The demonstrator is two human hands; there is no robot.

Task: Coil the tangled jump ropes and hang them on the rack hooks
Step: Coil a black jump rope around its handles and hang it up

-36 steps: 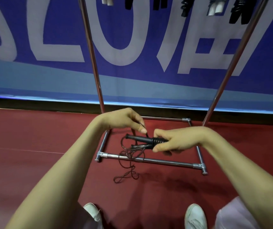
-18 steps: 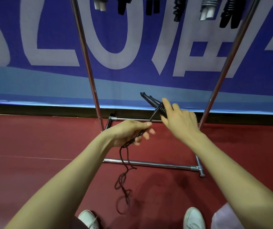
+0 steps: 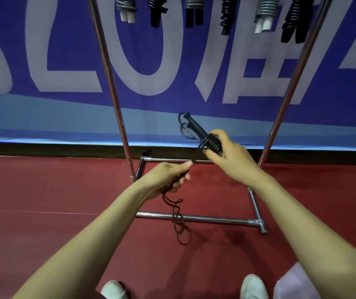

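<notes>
1. The jump rope's two black handles (image 3: 194,128) are pressed together in my right hand (image 3: 233,160), well above the floor (image 3: 54,190). Their long axis slants from my palm up and to the left, with the free ends towards the banner (image 3: 43,117).
2. Several turns of cord (image 3: 211,143) already sit round the handles, right at my fingertips. My right fingers and thumb are curled round that wound part.
3. My left hand (image 3: 168,178) is lower and to the left. It pinches the cord between thumb and curled fingers, and a short taut stretch runs up and right to the coil.
4. The loose tail (image 3: 179,223) hangs twisted below my left hand, in front of the rack's front base bar (image 3: 216,219). I cannot tell whether it touches the floor.
5. I judge that the next turn goes across the handles' axis. My left hand, nearer the slack, should feed it.
6. There is open room between the left upright (image 3: 112,89) and the right upright (image 3: 289,89). The hung ropes (image 3: 293,20) dangle above, and the hooks themselves are out of view.
</notes>
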